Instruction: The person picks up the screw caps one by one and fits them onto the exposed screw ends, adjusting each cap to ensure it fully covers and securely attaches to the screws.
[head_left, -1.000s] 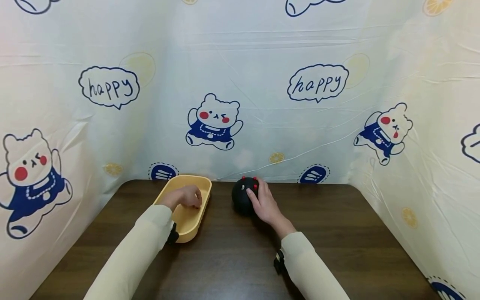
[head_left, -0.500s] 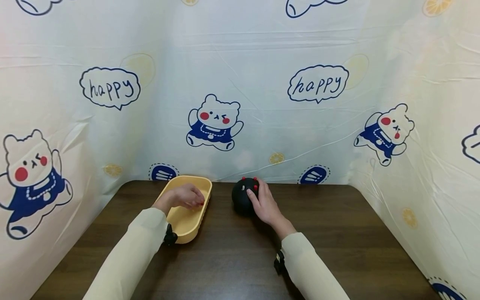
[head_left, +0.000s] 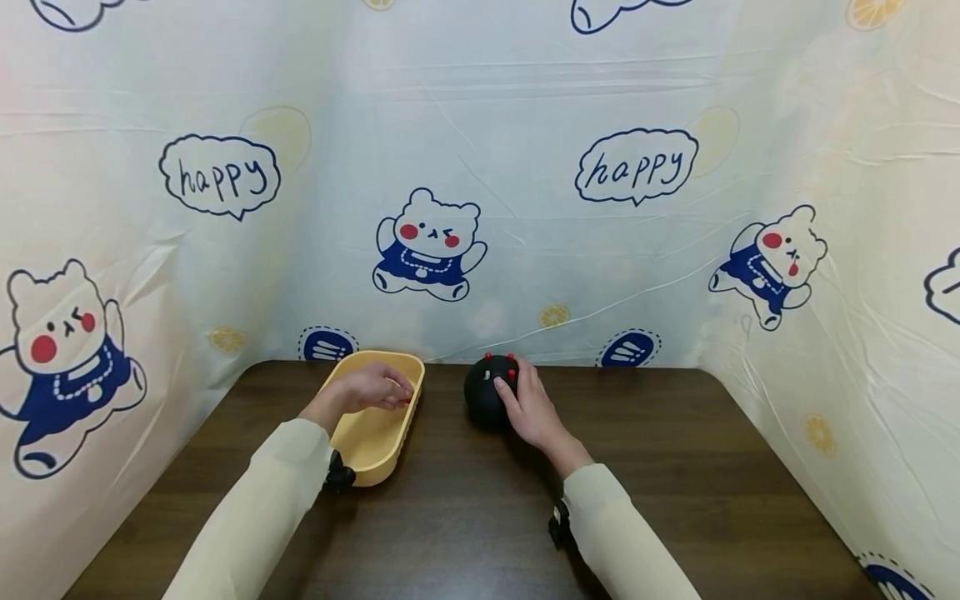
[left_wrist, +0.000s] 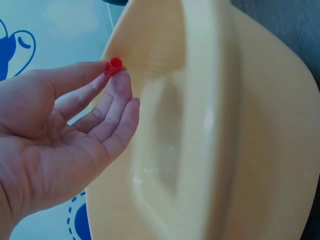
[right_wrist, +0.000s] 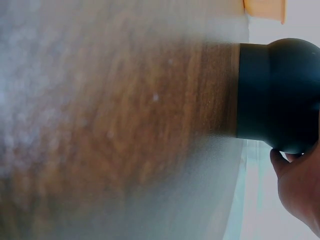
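Note:
My left hand (head_left: 369,388) is over the yellow plastic basket (head_left: 369,457), near its right wall. Between thumb and fingertips it pinches a small red hollow tube (left_wrist: 115,65), its round opening showing in the left wrist view. The other fingers curve loosely below. My right hand (head_left: 534,410) grips the right side of a black ball (head_left: 480,398), thumb on the near side and fingers around the back. Several red pegs (head_left: 512,373) and one small pale piece (head_left: 487,375) show on the ball's upper part. In the right wrist view a black base (right_wrist: 254,92) supports it on the table.
The dark wooden table (head_left: 465,517) carries the basket on the left and the ball to the right of it. A printed curtain (head_left: 525,267) hangs behind the table's far edge and along both sides. A black strap (head_left: 339,473) is on my left wrist.
My left hand has risen from inside the basket with the red tube pinched and shifted slightly toward the right wall. The right hand and ball have stayed put.

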